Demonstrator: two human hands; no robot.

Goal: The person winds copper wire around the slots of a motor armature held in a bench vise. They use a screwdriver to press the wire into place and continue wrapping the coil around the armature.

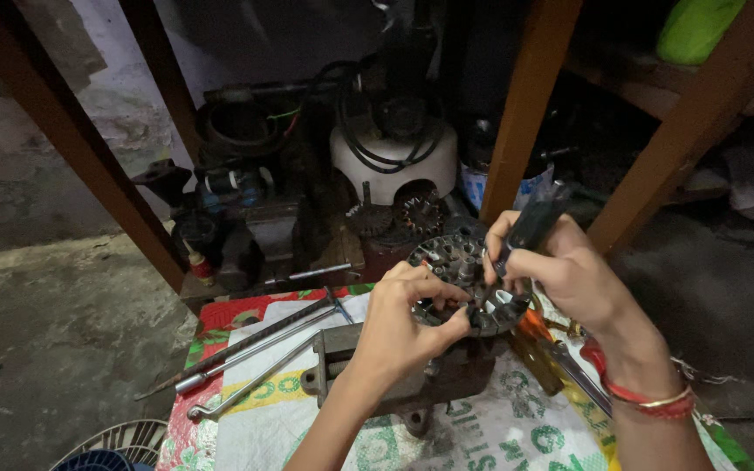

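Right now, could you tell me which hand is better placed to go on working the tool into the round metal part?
The right hand: it grips the dark-handled tool with its tip down on the round metal part. The left hand pinches that part's near edge, holding it.

Both forearms run off the bottom edge at 6 o'clock — the left hand (pixel 399 327) covers part of the round metal motor part (pixel 460 266); the tool (pixel 530 228) tip beneath the right hand (pixel 560 270) is hidden.
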